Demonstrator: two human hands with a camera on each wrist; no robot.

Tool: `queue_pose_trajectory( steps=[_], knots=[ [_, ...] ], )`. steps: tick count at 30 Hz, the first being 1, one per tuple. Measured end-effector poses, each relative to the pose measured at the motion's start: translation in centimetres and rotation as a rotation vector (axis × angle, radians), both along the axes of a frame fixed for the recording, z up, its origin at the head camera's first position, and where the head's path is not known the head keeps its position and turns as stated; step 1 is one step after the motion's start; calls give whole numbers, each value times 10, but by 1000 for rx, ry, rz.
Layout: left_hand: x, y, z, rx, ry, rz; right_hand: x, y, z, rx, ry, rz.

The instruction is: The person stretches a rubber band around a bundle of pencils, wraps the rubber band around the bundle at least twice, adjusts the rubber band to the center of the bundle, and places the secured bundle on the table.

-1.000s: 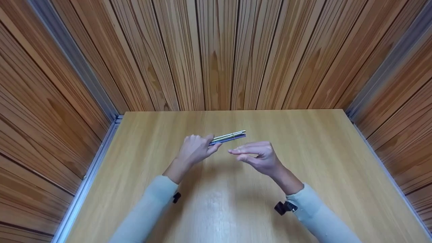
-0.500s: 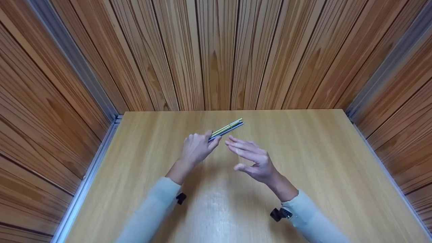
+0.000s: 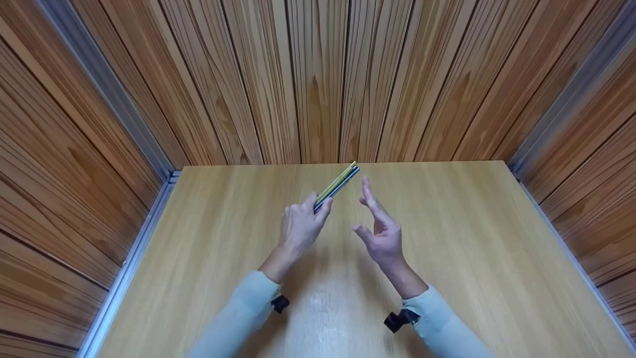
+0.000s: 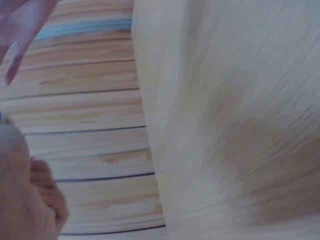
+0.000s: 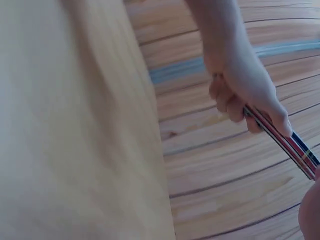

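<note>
My left hand point(image 3: 301, 226) grips the lower end of a bundle of pencils point(image 3: 339, 185), yellow and dark blue in the head view. The pencils slant up and to the right, above the table. In the right wrist view the same bundle of pencils point(image 5: 282, 139) shows red, dark and silvery sides, with a thin yellowish band around it near the far end. My right hand point(image 3: 385, 236) is beside the bundle, fingers extended and thumb apart, holding nothing. The left wrist view catches the left hand point(image 4: 25, 190) at its lower left; most of the bundle lies outside that frame.
A light wooden table point(image 3: 472, 238) spreads below both hands. Wood-plank walls point(image 3: 328, 84) stand behind it and on both sides, with grey metal rails point(image 3: 124, 263) along the edges. Each wrist carries a small black camera point(image 3: 396, 320).
The left hand has turned the bundle from nearly level to a steeper upward slant and shifted slightly right. The right hand has straightened its fingers and swung from pointing left to pointing upward.
</note>
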State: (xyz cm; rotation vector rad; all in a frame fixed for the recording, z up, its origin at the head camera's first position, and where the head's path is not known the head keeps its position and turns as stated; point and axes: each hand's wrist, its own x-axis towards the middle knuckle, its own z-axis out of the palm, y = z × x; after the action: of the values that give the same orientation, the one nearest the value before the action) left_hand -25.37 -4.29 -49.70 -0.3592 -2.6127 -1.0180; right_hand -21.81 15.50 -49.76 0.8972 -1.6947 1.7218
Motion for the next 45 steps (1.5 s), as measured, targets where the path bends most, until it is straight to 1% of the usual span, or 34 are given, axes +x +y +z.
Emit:
queue_pose_trajectory(
  steps=[2,4,6,9,12,14,17,20,24,27,29,32,36,38,41,45],
  knots=[
    [3,3,-3,11,82,5,1,-2,3,-80,-45,-16],
    [5,5,-6,22,158,10,1,-4,7,-153,-84,-15],
    [6,6,-8,32,231,14,0,-5,10,-196,-124,-5],
    [7,3,-11,33,351,22,-1,-3,13,-223,-186,43],
    [7,-2,-12,14,474,21,-1,1,14,-229,-245,81],
    [6,-6,-12,-8,538,14,-1,5,16,-229,-279,90],
    [4,-13,-13,-45,614,-6,-2,10,17,-223,-331,85],
    [2,-20,-13,-110,686,-29,-3,15,18,-236,-377,99],
    [-1,-32,-6,-256,801,-63,-7,22,18,-241,-375,146],
    [-6,-43,0,-378,895,-91,-11,28,19,-203,-370,173],
    [-9,-50,4,-447,943,-114,-12,32,19,-149,-382,172],
    [-12,-56,10,-527,984,-157,-12,37,20,-27,-403,141],
    [-12,-59,18,-603,993,-199,-14,41,23,146,-390,82],
    [-11,-60,20,-633,986,-209,-15,43,25,206,-379,76],
    [-9,-60,21,-656,963,-237,-17,44,26,293,-361,90],
    [-8,-61,20,-677,940,-274,-18,44,26,414,-343,95]
  ],
)
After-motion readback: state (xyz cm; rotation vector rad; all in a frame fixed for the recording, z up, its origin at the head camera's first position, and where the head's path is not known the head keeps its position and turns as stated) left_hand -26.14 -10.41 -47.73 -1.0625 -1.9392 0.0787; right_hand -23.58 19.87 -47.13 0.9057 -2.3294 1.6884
